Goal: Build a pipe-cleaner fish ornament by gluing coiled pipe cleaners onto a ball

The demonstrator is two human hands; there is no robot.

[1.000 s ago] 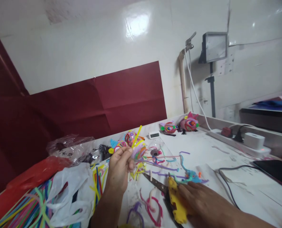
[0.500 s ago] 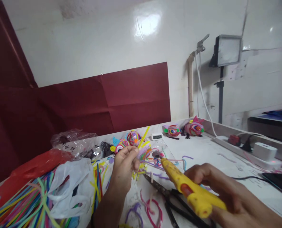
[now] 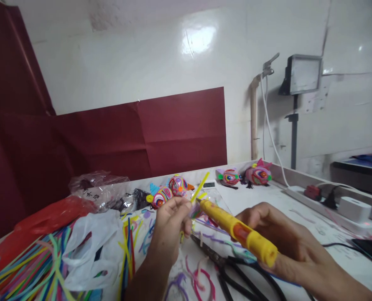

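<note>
My left hand (image 3: 173, 221) pinches a yellow pipe cleaner (image 3: 201, 187) that sticks up past the fingertips. Part of a colourful piece beneath those fingers is mostly hidden. Wrapped around a yellow hot glue gun (image 3: 239, 230), my right hand (image 3: 283, 238) points its dark nozzle at the base of the yellow strip, very close to my left fingertips. Whether the nozzle touches the strip, I cannot tell. Below both hands lie black-handled scissors (image 3: 233, 267), with pink pipe cleaner scraps (image 3: 204, 284) and a purple scrap (image 3: 177, 286) beside them.
Colourful decorated balls (image 3: 179, 185) sit at the table's back, with finished-looking pink ones (image 3: 258, 173) farther right. A pile of pipe cleaners (image 3: 26, 267), a white plastic bag (image 3: 92, 251) and a red bag (image 3: 51, 213) lie left. A power strip (image 3: 333, 209) runs along the right side.
The glue gun's nozzle has moved left and up to the yellow pipe cleaner in my left hand. My left hand has shifted slightly right, and the view has tilted a little upward.
</note>
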